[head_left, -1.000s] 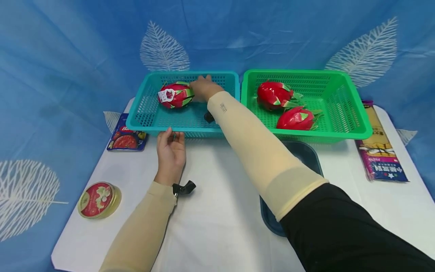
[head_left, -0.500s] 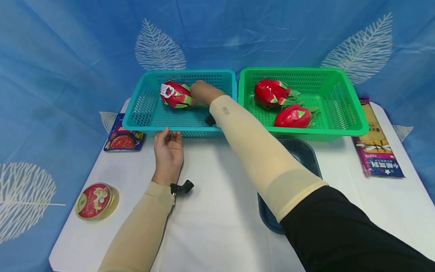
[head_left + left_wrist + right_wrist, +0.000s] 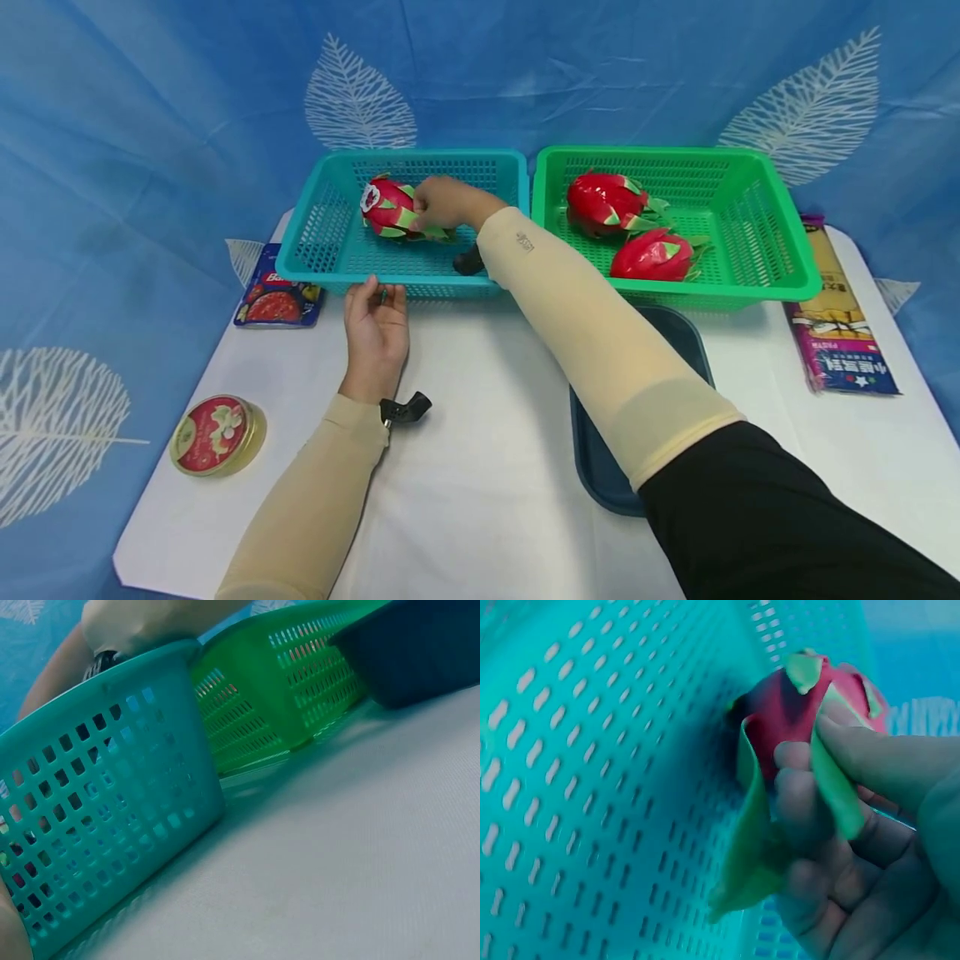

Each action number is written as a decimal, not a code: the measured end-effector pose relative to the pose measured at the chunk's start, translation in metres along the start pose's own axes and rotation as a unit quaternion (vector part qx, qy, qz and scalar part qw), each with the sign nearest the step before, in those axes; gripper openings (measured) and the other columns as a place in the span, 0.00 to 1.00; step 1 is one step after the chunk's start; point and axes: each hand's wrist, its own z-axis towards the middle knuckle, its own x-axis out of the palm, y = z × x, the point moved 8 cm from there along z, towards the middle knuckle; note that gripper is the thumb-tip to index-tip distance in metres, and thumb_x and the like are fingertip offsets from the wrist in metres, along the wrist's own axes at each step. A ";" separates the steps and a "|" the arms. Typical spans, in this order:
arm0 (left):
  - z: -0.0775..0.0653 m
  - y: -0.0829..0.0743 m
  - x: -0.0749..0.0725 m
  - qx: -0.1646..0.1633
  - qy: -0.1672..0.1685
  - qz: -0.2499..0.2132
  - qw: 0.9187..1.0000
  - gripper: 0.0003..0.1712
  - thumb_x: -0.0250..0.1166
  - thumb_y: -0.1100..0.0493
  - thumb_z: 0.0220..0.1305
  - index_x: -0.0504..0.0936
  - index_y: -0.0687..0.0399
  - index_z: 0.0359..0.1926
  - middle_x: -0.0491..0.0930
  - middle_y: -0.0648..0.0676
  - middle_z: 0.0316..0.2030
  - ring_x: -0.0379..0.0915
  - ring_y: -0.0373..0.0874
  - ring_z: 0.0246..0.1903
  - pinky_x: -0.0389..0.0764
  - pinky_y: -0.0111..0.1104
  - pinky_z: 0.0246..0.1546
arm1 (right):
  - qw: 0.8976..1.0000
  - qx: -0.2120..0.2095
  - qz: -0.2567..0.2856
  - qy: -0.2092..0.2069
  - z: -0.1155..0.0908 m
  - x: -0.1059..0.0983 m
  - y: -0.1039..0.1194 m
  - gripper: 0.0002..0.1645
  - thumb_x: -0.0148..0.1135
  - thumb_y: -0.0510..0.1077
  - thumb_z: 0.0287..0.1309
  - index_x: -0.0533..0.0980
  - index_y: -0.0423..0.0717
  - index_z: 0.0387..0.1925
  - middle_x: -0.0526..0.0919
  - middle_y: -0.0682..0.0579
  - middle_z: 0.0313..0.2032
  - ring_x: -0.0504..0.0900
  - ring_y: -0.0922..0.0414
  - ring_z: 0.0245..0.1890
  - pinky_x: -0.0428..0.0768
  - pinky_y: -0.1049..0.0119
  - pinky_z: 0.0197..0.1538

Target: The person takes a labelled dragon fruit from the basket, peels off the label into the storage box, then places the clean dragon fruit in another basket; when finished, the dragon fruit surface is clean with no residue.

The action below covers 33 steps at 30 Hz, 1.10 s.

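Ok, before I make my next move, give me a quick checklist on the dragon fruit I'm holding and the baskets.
1. Right grip on the oval red dragon fruit with green scales: ok, the right-wrist view shows a scale pinched between thumb and fingers.
2. Left grip at the blue-green plastic basket: ok, touching its front side.
3. Fruit lifted off that basket's floor: cannot tell.
4. Fruit out of that basket: not ok, it is inside.
5. Room in the bright green plastic basket: ok, bare mesh right of its two red dragon fruits.
6. Dark blue tray's contents: cannot tell, cream sleeve covers much.
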 end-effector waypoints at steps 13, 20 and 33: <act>-0.002 0.005 0.001 -0.005 0.000 0.006 1.000 0.09 0.59 0.68 0.78 0.67 0.57 0.39 0.71 0.57 0.39 0.75 0.48 0.39 0.85 0.32 0.46 | 0.958 -0.041 0.283 -0.026 -0.063 -0.041 -0.001 0.17 0.60 0.49 0.77 0.81 0.36 0.47 0.83 0.39 0.38 0.79 0.46 0.35 0.78 0.54 0.39; 0.003 0.001 -0.002 0.000 -0.020 -0.009 1.000 0.09 0.59 0.69 0.78 0.68 0.58 0.40 0.70 0.57 0.39 0.75 0.48 0.38 0.86 0.32 0.43 | 0.960 -0.061 0.272 -0.032 -0.099 -0.049 0.012 0.20 0.62 0.52 0.74 0.80 0.37 0.49 0.84 0.39 0.38 0.80 0.47 0.35 0.78 0.54 0.39; 0.001 0.003 0.002 0.010 -0.015 0.008 1.000 0.10 0.59 0.68 0.78 0.67 0.57 0.38 0.70 0.57 0.38 0.74 0.47 0.39 0.85 0.33 0.48 | 0.943 -0.145 0.301 -0.009 -0.184 -0.019 0.017 0.13 0.64 0.41 0.75 0.79 0.32 0.44 0.81 0.36 0.31 0.78 0.48 0.26 0.80 0.58 0.33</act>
